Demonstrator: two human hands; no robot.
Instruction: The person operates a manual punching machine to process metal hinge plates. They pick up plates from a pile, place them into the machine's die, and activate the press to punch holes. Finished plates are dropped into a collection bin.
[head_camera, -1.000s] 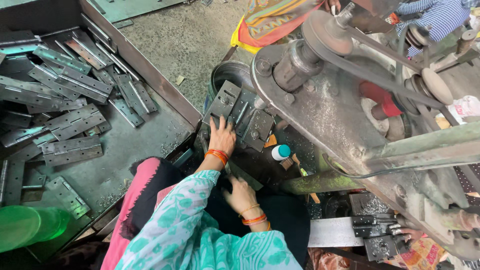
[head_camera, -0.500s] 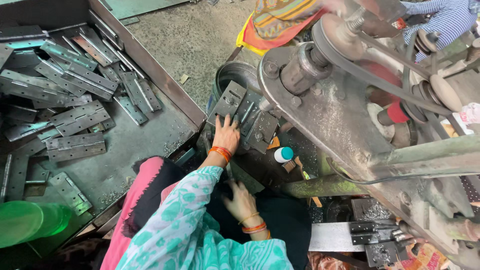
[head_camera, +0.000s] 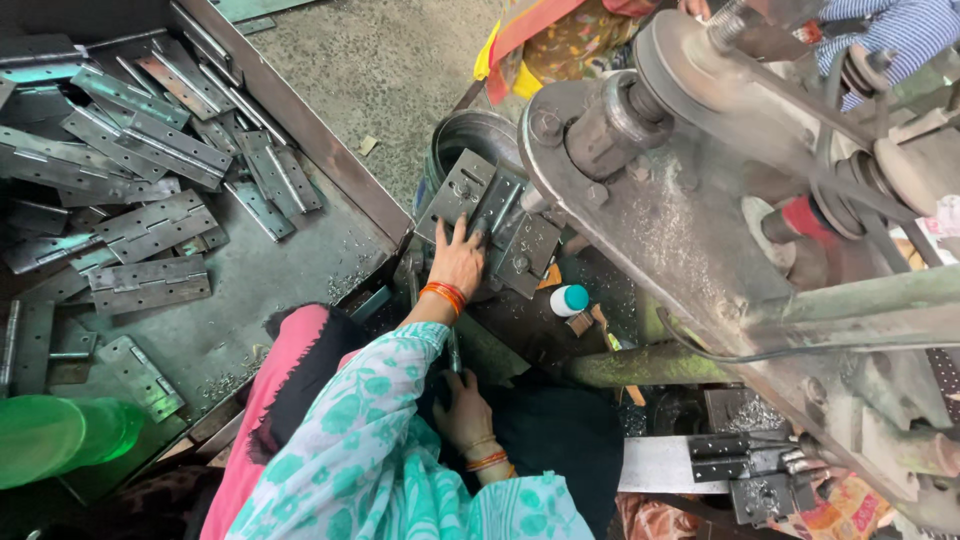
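Dull grey steel hinges (head_camera: 150, 225) lie in a dark grey tray (head_camera: 300, 120) at left, beside a translucent bright green bottle (head_camera: 60, 440) in the near left corner. A turquoise sleeve (head_camera: 370, 440) with a white and green floral print sits against a pink cloth edged in black (head_camera: 285, 390), with orange bangles (head_camera: 443, 295) on the left wrist and orange-and-gold ones on the right. A small white bottle with a teal cap (head_camera: 570, 299) stands beneath the grey-brown, dust-flecked machine (head_camera: 680, 230), and yellow and orange patterned fabric (head_camera: 560, 40) shows at far centre.

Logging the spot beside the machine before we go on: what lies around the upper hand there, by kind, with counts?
Hinge plates under the left hand, as far as they can be told apart: 3
Metal bucket: 1
White bottle with teal cap: 1
Total: 5
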